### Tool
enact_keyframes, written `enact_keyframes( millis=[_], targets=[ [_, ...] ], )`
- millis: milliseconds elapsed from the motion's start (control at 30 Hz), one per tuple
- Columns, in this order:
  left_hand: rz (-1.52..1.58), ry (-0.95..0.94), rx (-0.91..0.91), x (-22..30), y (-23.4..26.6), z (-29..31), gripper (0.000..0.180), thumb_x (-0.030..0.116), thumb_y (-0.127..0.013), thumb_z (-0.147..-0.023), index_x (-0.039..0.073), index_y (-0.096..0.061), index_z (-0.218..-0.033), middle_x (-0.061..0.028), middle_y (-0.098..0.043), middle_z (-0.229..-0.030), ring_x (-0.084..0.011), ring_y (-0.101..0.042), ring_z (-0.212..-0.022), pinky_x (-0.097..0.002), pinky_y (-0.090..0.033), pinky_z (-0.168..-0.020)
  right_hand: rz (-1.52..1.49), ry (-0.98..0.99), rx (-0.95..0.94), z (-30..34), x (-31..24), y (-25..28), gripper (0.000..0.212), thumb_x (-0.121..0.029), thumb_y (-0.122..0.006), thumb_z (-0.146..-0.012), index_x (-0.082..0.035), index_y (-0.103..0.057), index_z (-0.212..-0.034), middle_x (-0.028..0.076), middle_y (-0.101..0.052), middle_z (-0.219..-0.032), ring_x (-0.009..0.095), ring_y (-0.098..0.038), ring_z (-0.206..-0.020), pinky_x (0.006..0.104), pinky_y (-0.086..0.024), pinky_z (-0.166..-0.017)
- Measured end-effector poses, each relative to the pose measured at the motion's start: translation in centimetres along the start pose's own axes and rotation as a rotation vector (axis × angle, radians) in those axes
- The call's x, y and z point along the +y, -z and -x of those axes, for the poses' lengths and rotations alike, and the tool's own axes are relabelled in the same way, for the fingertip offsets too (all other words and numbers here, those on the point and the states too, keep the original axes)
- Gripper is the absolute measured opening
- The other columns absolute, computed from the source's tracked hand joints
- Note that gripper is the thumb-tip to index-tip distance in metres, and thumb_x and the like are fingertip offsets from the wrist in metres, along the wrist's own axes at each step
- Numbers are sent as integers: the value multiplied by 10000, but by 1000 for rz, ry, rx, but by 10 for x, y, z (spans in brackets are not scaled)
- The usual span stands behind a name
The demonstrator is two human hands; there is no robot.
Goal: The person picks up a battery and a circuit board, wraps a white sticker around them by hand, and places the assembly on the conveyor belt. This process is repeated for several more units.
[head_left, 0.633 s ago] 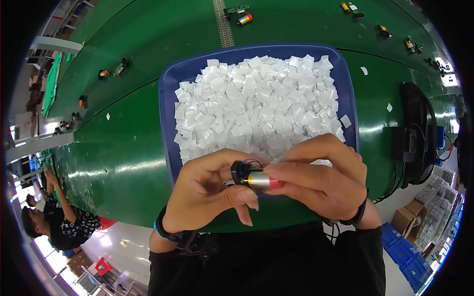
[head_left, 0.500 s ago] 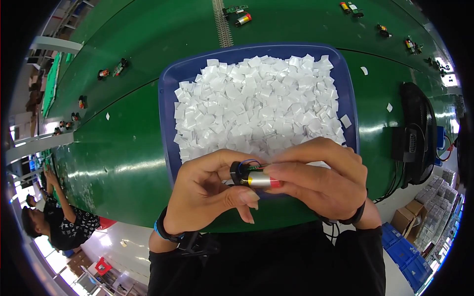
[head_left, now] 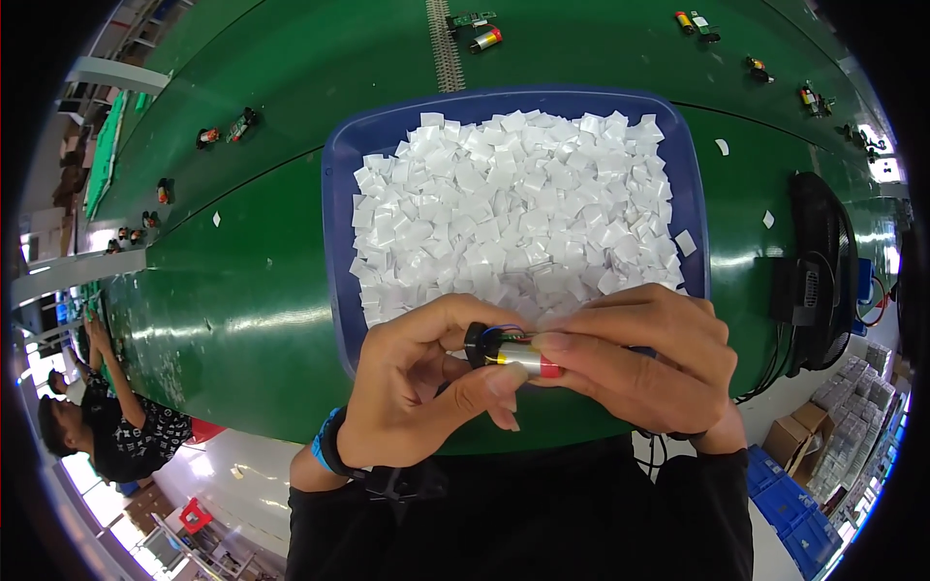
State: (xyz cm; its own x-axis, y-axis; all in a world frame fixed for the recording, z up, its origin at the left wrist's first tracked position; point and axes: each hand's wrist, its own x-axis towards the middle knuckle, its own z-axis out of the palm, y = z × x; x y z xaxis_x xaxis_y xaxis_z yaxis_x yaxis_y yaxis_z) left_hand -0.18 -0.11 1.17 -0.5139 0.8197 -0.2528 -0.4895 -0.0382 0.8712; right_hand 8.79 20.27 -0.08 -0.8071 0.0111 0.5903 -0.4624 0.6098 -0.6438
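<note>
Between both hands is a small battery assembly: a silver cylindrical battery [head_left: 518,359] with yellow and red ends, wired to a black round cap [head_left: 476,345] and a sliver of circuit board. My left hand [head_left: 417,373] grips its cap end, the thumb lying along the battery. The fingertips of my right hand [head_left: 649,358] pinch the red end and the board side; part of the board is hidden under them. Just beyond the hands, a blue plastic tray [head_left: 339,223] holds a heap of small white square pieces [head_left: 513,203], probably paper or film.
The green table carries similar battery assemblies, one [head_left: 486,40] at the far middle and others along both sides. At right stand a black fan-like device [head_left: 823,261] and a black power box [head_left: 796,289] with cables. A co-worker [head_left: 116,416] sits at the left.
Both hands and the battery assembly have shifted slightly right in the picture, as has the tray with the view. The right fingers have slid a little along the red end; the grip remains.
</note>
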Motion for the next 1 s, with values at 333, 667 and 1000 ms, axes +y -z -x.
enact_keyframes(
  millis=[333, 667, 1000],
  targets=[
    [-224, -80, 116, -5, -4, -5, 370, 28, -781, -826, -80, -592, -1124, -134, -608, -986, -205, -674, -804, -329, -615, -651, -60, 26, -21, -2, 5, -1, 333, -116, -889, -651, -51, -768, -954, 89, -723, -900, 192, -701, -707, 264, -563, -578],
    [-120, 45, 28, -1, 4, -3, 326, 7, -751, -868, -26, -622, -1165, -95, -652, -1064, -139, -661, -916, -249, -590, -698, -64, 17, -44, 0, 6, -1, 381, -138, -901, -630, -58, -757, -973, 82, -717, -910, 189, -699, -704, 262, -557, -577],
    [32, 141, -59, 0, 11, -5, 285, 90, -731, -911, -33, -616, -1139, -80, -645, -970, -117, -638, -844, -240, -552, -656, -100, -49, -41, 1, 4, -5, 427, -145, -910, -616, -75, -761, -1009, 27, -667, -828, 155, -654, -674, 251, -509, -562]
  ],
)
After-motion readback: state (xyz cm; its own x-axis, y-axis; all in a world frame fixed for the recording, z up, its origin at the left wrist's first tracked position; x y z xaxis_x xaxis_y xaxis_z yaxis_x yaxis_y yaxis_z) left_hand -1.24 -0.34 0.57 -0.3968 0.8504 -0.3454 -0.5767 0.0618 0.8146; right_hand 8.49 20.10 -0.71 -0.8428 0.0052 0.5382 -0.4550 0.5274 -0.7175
